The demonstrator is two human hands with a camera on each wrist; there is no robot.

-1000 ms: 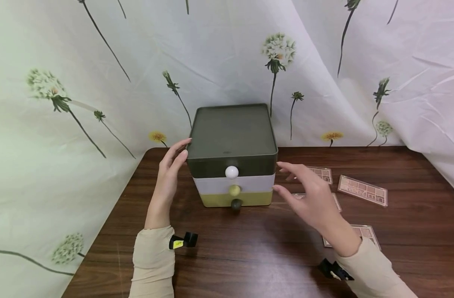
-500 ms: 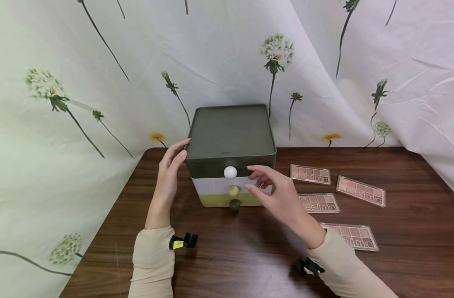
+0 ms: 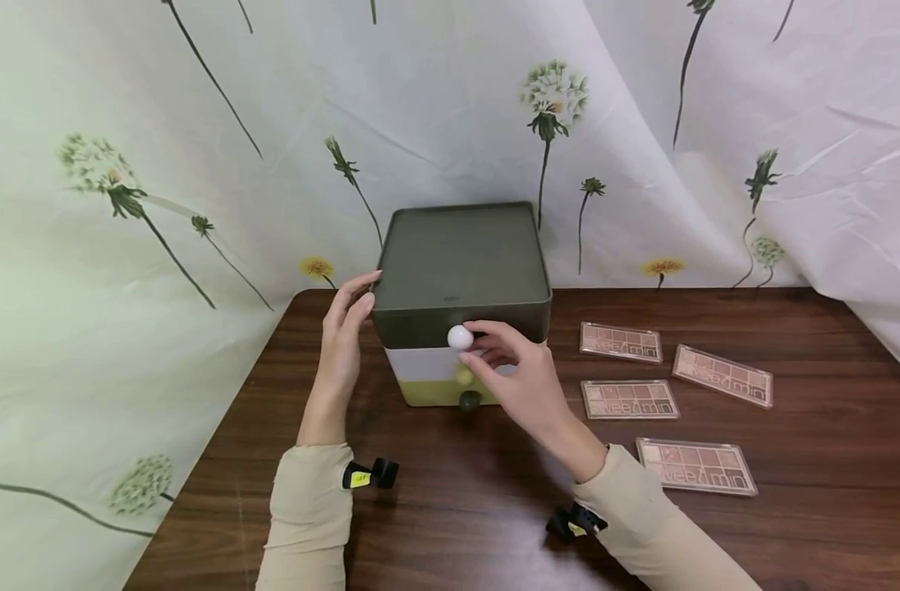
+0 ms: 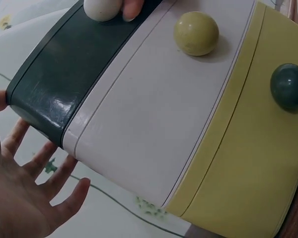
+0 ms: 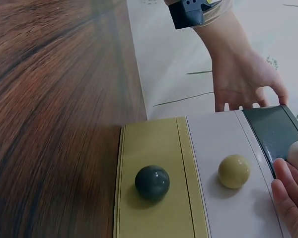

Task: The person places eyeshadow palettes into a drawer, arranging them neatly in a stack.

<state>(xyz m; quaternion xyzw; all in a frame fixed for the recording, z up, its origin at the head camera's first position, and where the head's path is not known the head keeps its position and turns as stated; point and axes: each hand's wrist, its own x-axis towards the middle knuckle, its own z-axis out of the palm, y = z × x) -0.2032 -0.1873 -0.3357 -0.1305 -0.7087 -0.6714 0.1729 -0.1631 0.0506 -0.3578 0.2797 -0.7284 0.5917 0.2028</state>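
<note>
— Fingers of R hand (image 3: 527,382)?
— Thumb & index slightly apart at white knob (image 3: 461,337) of box (image 3: 465,254); can't tell if pinching.
— L hand (image 3: 341,341)?
— Fingers spread, touching box's left side, no grip.
— Box pos.?
— On table (image 3: 435,492), nr back edge, palettes (image 3: 695,465) to its right.

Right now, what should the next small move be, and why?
Probably a gentle pull on the white knob: the right hand curls about it, the top drawer looks closed, and the left hand, at the side of the box, could steady it.
</note>
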